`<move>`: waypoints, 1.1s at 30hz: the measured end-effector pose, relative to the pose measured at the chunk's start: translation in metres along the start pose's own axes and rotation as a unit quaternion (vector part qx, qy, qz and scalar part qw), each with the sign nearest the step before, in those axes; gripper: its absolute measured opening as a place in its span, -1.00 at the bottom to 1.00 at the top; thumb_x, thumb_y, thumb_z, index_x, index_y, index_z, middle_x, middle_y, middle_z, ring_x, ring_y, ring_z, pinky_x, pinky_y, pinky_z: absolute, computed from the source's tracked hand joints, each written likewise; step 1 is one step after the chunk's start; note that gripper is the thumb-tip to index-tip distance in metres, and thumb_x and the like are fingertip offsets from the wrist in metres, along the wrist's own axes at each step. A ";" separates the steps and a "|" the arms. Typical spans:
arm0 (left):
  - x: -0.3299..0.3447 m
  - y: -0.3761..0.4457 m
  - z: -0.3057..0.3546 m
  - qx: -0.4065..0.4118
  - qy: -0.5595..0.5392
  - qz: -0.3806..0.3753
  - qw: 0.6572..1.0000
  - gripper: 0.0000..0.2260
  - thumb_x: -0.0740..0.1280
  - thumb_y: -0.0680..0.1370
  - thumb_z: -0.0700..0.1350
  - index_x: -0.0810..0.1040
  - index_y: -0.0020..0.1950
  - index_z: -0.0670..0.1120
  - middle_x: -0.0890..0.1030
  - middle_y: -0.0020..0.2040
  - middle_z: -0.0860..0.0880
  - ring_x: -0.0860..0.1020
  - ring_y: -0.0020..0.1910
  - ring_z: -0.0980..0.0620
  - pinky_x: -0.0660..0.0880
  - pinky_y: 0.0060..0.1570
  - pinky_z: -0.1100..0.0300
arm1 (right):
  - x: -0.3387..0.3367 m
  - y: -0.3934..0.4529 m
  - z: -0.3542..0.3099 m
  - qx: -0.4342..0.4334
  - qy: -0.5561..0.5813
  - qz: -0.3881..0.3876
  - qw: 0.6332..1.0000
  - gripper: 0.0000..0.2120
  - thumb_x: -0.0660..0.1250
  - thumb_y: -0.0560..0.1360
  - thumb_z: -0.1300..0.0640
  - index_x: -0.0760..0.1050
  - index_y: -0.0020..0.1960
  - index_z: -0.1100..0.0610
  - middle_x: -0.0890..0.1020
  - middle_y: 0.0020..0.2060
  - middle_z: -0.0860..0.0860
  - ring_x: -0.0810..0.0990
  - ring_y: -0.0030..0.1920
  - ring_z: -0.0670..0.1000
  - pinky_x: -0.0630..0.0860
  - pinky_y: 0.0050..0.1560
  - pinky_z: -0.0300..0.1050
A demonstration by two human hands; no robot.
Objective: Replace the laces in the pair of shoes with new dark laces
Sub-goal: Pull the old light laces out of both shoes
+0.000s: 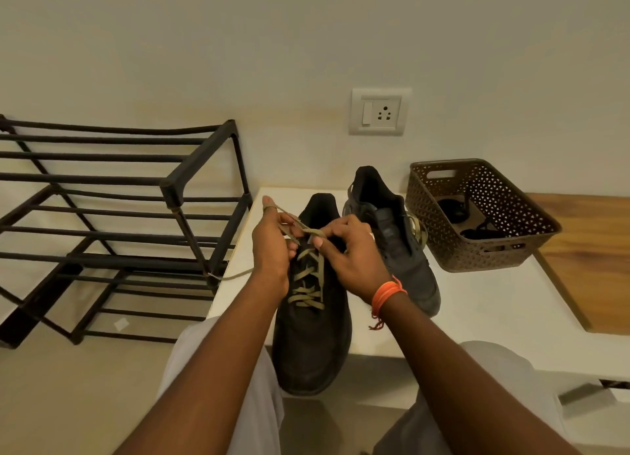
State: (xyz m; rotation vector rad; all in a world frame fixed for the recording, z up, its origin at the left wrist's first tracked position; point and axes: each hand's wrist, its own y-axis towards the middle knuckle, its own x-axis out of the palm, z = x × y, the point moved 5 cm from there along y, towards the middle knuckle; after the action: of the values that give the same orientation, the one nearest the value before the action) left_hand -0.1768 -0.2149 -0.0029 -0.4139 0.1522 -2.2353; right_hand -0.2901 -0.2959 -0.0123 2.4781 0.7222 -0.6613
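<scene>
Both hands grip flat olive lace (308, 277) w/ curled fingers: left hand (271, 250), right hand (351, 255). It's over matte black shoe (312, 345) on smooth white desk (477, 304). Perforated brown basket (491, 250) sits nr 2nd shoe (395, 236).

Warm dim indoor light, soft shadows, no glare; wide-angle bending at edges; slightly soft focus.

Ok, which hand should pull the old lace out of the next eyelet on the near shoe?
Probably the right hand: it pinches the olive lace right above the eyelets. The left hand has the loose end looped over its finger, keeping it taut.
</scene>
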 end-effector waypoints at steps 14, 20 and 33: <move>-0.055 0.016 0.012 -0.005 -0.176 0.132 0.976 -0.56 0.14 0.57 0.27 0.52 -0.08 -0.09 0.46 -0.33 0.00 0.35 -0.38 0.07 0.29 -0.33 0.21 | -0.112 -0.010 0.045 0.222 0.394 0.343 0.824 -0.90 0.30 0.56 0.18 0.47 -0.14 0.14 0.47 -0.34 -0.03 0.40 -0.43 -0.12 0.39 -0.37 -0.22; -0.063 0.005 0.022 0.077 0.027 0.231 0.969 -0.35 0.44 0.47 -0.24 0.15 0.41 -0.01 0.29 0.35 -0.08 0.45 0.21 -0.06 0.48 -0.03 0.23 | -0.093 -0.011 0.016 0.110 0.005 0.225 0.968 -0.30 0.50 0.40 0.14 0.22 0.42 0.10 0.42 0.25 0.03 0.47 0.20 0.01 0.45 0.26 -0.04; 0.007 -0.010 -0.007 0.284 0.606 -0.081 0.738 -0.74 0.25 0.59 0.04 0.53 0.26 0.09 0.19 0.51 0.02 0.05 0.48 -0.03 0.05 0.41 -0.02 | -0.009 0.001 0.000 -0.032 -0.144 -0.204 0.968 -0.41 0.45 0.45 0.09 0.37 0.43 0.01 0.29 0.47 0.03 0.22 0.47 0.07 0.20 0.41 -0.04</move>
State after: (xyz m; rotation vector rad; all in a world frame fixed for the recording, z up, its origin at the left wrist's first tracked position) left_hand -0.1906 -0.2137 -0.0049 1.4514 0.0857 -2.2070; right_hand -0.2963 -0.2998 -0.0072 2.1244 1.1254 -1.1000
